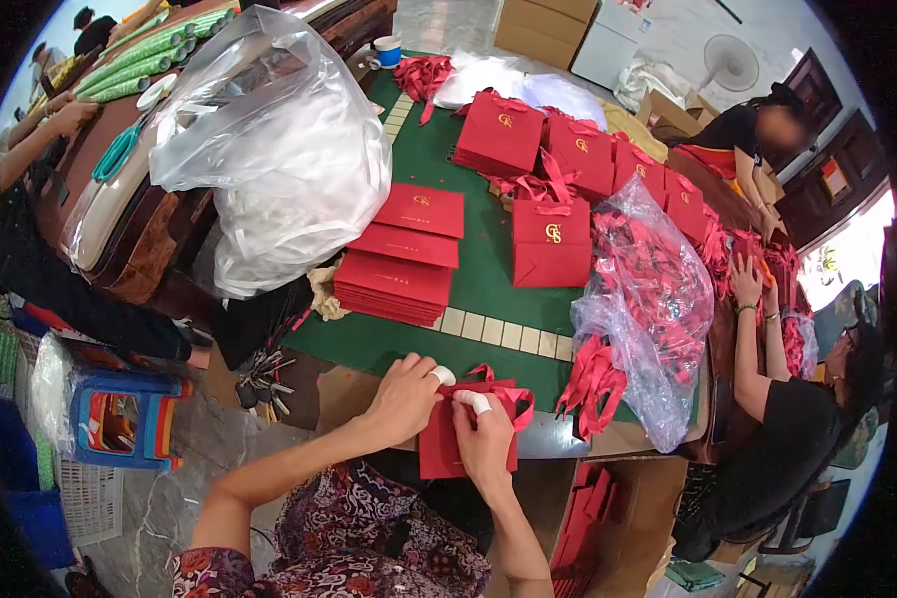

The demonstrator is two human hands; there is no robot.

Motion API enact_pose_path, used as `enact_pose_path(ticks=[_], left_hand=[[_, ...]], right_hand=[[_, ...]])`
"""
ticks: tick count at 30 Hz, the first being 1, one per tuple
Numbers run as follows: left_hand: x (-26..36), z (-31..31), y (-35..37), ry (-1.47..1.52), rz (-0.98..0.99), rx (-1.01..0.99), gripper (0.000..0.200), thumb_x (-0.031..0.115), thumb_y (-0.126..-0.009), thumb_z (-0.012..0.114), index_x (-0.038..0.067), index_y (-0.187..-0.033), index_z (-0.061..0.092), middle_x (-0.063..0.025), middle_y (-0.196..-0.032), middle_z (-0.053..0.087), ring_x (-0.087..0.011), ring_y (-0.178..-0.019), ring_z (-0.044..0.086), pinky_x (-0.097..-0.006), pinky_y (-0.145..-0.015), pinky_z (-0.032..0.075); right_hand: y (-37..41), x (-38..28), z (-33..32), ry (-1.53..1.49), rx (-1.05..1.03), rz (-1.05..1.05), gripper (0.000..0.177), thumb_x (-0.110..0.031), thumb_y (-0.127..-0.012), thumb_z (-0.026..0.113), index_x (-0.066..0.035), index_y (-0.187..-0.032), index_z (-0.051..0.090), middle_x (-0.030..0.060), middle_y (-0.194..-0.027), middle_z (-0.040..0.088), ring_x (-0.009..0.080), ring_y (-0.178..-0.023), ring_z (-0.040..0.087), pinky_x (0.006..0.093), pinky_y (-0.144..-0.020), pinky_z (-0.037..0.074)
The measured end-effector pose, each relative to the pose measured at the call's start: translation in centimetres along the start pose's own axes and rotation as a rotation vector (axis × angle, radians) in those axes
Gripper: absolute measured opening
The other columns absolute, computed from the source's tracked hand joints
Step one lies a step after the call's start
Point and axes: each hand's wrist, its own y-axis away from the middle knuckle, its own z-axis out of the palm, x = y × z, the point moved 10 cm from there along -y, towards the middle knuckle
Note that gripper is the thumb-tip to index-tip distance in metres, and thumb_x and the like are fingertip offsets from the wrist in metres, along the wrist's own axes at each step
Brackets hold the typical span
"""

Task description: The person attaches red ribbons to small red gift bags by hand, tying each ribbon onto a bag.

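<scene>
Close to my body, at the near edge of the green table, both my hands are on a small red paper bag [440,439]. My left hand [406,399] pinches its top left edge, with white tape round a finger. My right hand [483,434] grips the bag's upper right part, also with a white-wrapped finger. A red ribbon [521,409] loops out beside my right hand. Beyond my hands lies a stack of flat red bags [394,284]. Further right stands a red bag with gold print [551,249].
A clear plastic bag of red ribbons [648,299] lies right. A large bag of white material [289,169] stands left. More red bags [498,135] are at the back. Two people [797,419] [743,140] work at the right. Blue stools [130,379] stand left.
</scene>
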Motion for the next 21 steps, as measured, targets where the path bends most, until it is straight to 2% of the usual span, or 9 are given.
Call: enact_pose_path(ticks=[3, 7, 9, 16, 19, 21], left_hand=[[-1.2, 0.8, -0.4, 0.116, -0.036, -0.054, 0.013, 0.003, -0.083, 0.063, 0.002, -0.096, 0.065, -0.0163, -0.096, 0.063, -0.0366, -0.094, 0.057, -0.0447, -0.086, 0.046], [-1.0, 0.2, -0.8, 0.234, -0.051, -0.075, 0.012, 0.001, -0.083, 0.059, 0.001, -0.094, 0.064, -0.0193, -0.090, 0.065, -0.0392, -0.088, 0.059, -0.0467, -0.084, 0.046], [-0.9, 0.6, -0.9, 0.243, -0.048, -0.110, 0.012, 0.000, -0.084, 0.058, 0.001, -0.093, 0.064, -0.0206, -0.090, 0.066, -0.0404, -0.087, 0.059, -0.0478, -0.083, 0.046], [-0.1, 0.1, -0.6, 0.211, -0.050, -0.040, 0.012, 0.002, -0.086, 0.055, 0.000, -0.093, 0.064, -0.0197, -0.090, 0.066, -0.0388, -0.087, 0.060, -0.0473, -0.082, 0.047], [0.2, -0.6, -0.5, 0.300, -0.055, -0.006, 0.013, 0.005, -0.088, 0.055, 0.000, -0.093, 0.066, -0.0195, -0.090, 0.066, -0.0393, -0.087, 0.059, -0.0475, -0.081, 0.048], [0.3, -0.6, -0.2, 0.328, -0.057, 0.020, 0.013, 0.005, -0.087, 0.056, 0.000, -0.093, 0.067, -0.0188, -0.089, 0.066, -0.0391, -0.087, 0.059, -0.0480, -0.080, 0.048]], right_hand=[[0.1, -0.4, 0.0, 0.005, 0.015, -0.054, 0.014, -0.003, -0.085, 0.071, -0.005, -0.099, 0.068, 0.0131, -0.085, 0.066, 0.0277, -0.076, 0.066, 0.0362, -0.067, 0.051], [-0.3, -1.5, -0.3, -0.005, -0.009, -0.047, 0.015, -0.003, -0.083, 0.072, -0.004, -0.098, 0.069, 0.0131, -0.081, 0.065, 0.0266, -0.070, 0.065, 0.0359, -0.064, 0.051], [-0.1, -1.0, 0.3, 0.036, -0.095, 0.082, 0.015, -0.004, -0.082, 0.072, -0.004, -0.096, 0.066, 0.0147, -0.087, 0.065, 0.0340, -0.080, 0.065, 0.0426, -0.070, 0.052], [-0.2, -1.9, 0.2, 0.099, -0.042, 0.072, 0.013, -0.007, -0.081, 0.071, -0.002, -0.092, 0.063, 0.0150, -0.084, 0.064, 0.0345, -0.075, 0.065, 0.0448, -0.064, 0.051], [0.0, -2.1, -0.1, 0.136, 0.005, 0.092, 0.015, -0.008, -0.081, 0.071, -0.003, -0.092, 0.063, 0.0145, -0.084, 0.063, 0.0351, -0.073, 0.065, 0.0454, -0.062, 0.050], [0.1, -1.9, -0.6, 0.133, 0.045, 0.123, 0.015, -0.005, -0.079, 0.073, -0.004, -0.091, 0.063, 0.0145, -0.083, 0.066, 0.0318, -0.071, 0.065, 0.0393, -0.062, 0.051]])
